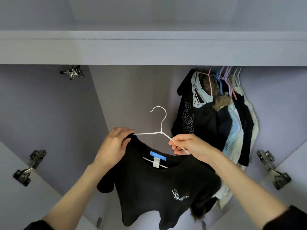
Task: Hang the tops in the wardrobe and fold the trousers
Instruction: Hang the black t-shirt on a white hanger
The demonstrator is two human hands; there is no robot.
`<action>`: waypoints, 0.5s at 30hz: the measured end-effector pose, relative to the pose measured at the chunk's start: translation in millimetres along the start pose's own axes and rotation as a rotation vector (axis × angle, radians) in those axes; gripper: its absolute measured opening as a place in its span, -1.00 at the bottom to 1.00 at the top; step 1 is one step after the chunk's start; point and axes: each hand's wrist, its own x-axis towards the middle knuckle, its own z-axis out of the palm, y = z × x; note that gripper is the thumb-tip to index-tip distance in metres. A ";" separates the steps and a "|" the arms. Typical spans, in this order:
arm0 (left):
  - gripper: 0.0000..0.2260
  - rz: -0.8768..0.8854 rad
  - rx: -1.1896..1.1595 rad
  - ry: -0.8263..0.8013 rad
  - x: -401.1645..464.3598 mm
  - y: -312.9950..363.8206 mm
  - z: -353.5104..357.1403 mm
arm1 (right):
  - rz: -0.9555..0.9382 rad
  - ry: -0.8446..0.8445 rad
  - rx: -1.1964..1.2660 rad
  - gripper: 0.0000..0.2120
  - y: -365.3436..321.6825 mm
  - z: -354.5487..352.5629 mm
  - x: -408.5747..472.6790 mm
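Hands work a white hanger (159,130) into a black top (159,185), left of the hung clothes (216,123): left hand (114,145) grips the shoulder, right hand (186,145) pinches the bare arm. Seating both shoulders evenly would probably prevent slipping.

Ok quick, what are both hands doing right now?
Left hand: grips the black top at its shoulder, over the white hanger.
Right hand: pinches the white hanger's bare arm.

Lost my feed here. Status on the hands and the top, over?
Left hand grips black top at the shoulder. Right hand pinches white hanger, half threaded through the neck. Not yet hung. Hung clothes crowd the right.
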 end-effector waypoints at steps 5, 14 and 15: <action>-0.60 0.216 0.174 0.190 17.9 27.3 -17.0 | 0.125 -0.042 0.491 -0.73 7.3 -4.0 15.9; -0.16 0.343 0.543 0.552 73.4 81.0 -50.6 | -0.005 -0.073 0.741 -0.61 -6.1 -23.4 42.7; -0.15 0.318 0.560 0.550 78.8 81.6 -52.8 | -0.015 -0.066 0.760 -0.60 -5.7 -26.7 44.2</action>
